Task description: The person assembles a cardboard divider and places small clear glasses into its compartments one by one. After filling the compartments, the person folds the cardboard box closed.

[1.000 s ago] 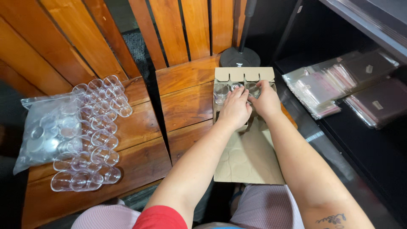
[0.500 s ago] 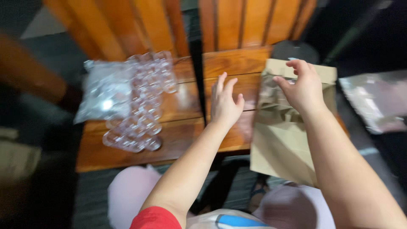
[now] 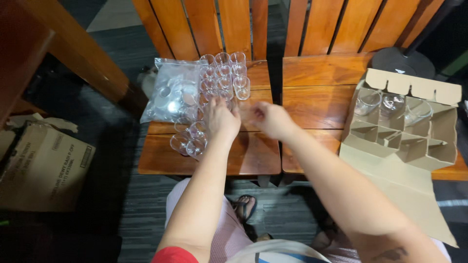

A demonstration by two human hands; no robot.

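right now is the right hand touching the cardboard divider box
Apart. The head view shows the right hand over the wooden chair seat, bare wood between it and the cardboard divider box.

Clear glossy glass cups (image 3: 222, 78), crinkled transparent plastic bag (image 3: 170, 92), varnished slatted wood chair (image 3: 253, 151), matt cardboard divider box (image 3: 404, 131)

It looks like a home or small packing spot: 2 slatted wooden chairs (image 3: 253, 29) serve as work surfaces over dark plank flooring (image 3: 126, 195), with a worn cardboard carton (image 3: 41, 168) and a divided box (image 3: 409, 131) of glasses.
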